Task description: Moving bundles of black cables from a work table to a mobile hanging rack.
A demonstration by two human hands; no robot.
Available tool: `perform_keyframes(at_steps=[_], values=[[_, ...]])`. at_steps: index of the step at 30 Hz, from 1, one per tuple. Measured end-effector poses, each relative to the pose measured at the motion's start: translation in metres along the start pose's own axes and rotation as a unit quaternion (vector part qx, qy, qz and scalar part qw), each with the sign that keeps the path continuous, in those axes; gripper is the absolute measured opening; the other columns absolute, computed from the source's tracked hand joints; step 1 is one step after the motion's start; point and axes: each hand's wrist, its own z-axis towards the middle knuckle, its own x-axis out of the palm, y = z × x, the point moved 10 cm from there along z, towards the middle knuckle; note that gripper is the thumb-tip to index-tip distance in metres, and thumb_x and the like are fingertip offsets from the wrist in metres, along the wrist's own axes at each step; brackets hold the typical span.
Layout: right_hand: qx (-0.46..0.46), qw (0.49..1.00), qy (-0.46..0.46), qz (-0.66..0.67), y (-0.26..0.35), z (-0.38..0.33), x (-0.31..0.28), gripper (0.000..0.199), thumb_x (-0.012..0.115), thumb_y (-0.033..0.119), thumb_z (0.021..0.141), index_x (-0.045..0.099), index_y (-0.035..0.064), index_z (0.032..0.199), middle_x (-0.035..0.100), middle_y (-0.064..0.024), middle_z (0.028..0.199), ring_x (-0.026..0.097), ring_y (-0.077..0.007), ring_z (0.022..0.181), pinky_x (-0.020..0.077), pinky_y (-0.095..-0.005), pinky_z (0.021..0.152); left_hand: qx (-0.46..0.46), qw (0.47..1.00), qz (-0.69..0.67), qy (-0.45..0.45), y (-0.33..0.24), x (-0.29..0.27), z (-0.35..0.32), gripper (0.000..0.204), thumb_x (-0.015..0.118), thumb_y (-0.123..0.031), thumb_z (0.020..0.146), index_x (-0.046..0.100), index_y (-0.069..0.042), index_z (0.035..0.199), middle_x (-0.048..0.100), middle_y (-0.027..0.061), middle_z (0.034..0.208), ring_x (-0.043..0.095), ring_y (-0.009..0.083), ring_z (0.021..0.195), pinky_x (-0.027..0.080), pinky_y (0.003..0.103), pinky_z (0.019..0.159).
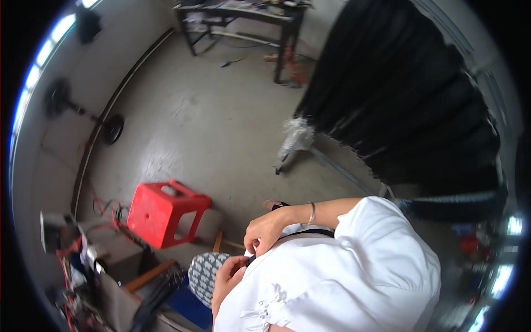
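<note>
Both hands pinch a thin black strap [301,233] at the white fabric garment [337,271]'s edge, right hand [269,229] above, left hand [228,279] below, strap running rightward from them.

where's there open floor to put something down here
The widest bare patch is the concrete floor between the red stool, the dark table and the black pleated heap. The lower left, around the wires and boxes, is crowded.
</note>
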Motion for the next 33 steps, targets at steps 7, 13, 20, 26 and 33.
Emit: perform_keyframes(at_steps=[7, 13, 20, 26, 33], values=[[0.036, 0.993, 0.106, 0.026, 0.011, 0.046, 0.03, 0.029, 0.062, 0.012, 0.07, 0.058, -0.0028, 0.094, 0.059, -0.0047, 0.076, 0.053, -0.0089, 0.069, 0.0435, -0.0227, 0.061, 0.092, 0.986, 0.103, -0.097, 0.019, -0.025, -0.022, 0.034, 0.06, -0.024, 0.075, 0.057, 0.002, 0.097, 0.057, 0.0127, 0.089, 0.055, 0.0189, 0.081, 0.043, 0.029, 0.067], [0.099, 0.97, 0.218, -0.04, 0.006, 0.07, 0.038, 0.023, 0.062, 0.014, 0.071, 0.059, 0.0001, 0.089, 0.06, -0.0065, 0.073, 0.055, -0.0118, 0.066, 0.0446, -0.0241, 0.061, 0.045, 0.984, -0.05, -0.167, 0.046, -0.027, -0.028, 0.029, 0.059, -0.026, 0.077, 0.059, 0.0, 0.092, 0.056, 0.012, 0.087, 0.055, 0.019, 0.079, 0.043, 0.029, 0.069], [0.113, 0.934, 0.322, -0.104, 0.008, 0.09, -0.007, 0.028, 0.062, 0.013, 0.071, 0.057, 0.0017, 0.095, 0.058, -0.0045, 0.07, 0.052, -0.01, 0.063, 0.0437, -0.0234, 0.059, 0.112, 0.953, -0.04, -0.279, 0.015, -0.052, -0.023, 0.028, 0.059, -0.024, 0.077, 0.06, -0.001, 0.092, 0.053, 0.0126, 0.089, 0.054, 0.0215, 0.08, 0.043, 0.03, 0.07], [0.114, 0.922, 0.356, -0.103, 0.019, 0.122, -0.031, 0.024, 0.062, 0.01, 0.07, 0.058, -0.0006, 0.091, 0.056, -0.0012, 0.067, 0.048, -0.0072, 0.06, 0.0411, -0.0222, 0.055, 0.08, 0.938, -0.068, -0.33, -0.003, -0.075, -0.011, 0.03, 0.06, -0.025, 0.076, 0.059, 0.0, 0.093, 0.054, 0.013, 0.088, 0.054, 0.0224, 0.081, 0.043, 0.031, 0.071], [0.11, 0.856, 0.485, -0.145, 0.032, 0.152, -0.006, 0.021, 0.061, 0.01, 0.071, 0.058, -0.002, 0.088, 0.058, -0.0029, 0.069, 0.052, -0.0078, 0.054, 0.0416, -0.0215, 0.049, 0.06, 0.887, -0.153, -0.432, 0.013, -0.076, -0.03, 0.027, 0.062, -0.021, 0.075, 0.059, -0.001, 0.093, 0.053, 0.0099, 0.086, 0.053, 0.0181, 0.079, 0.044, 0.028, 0.071]])
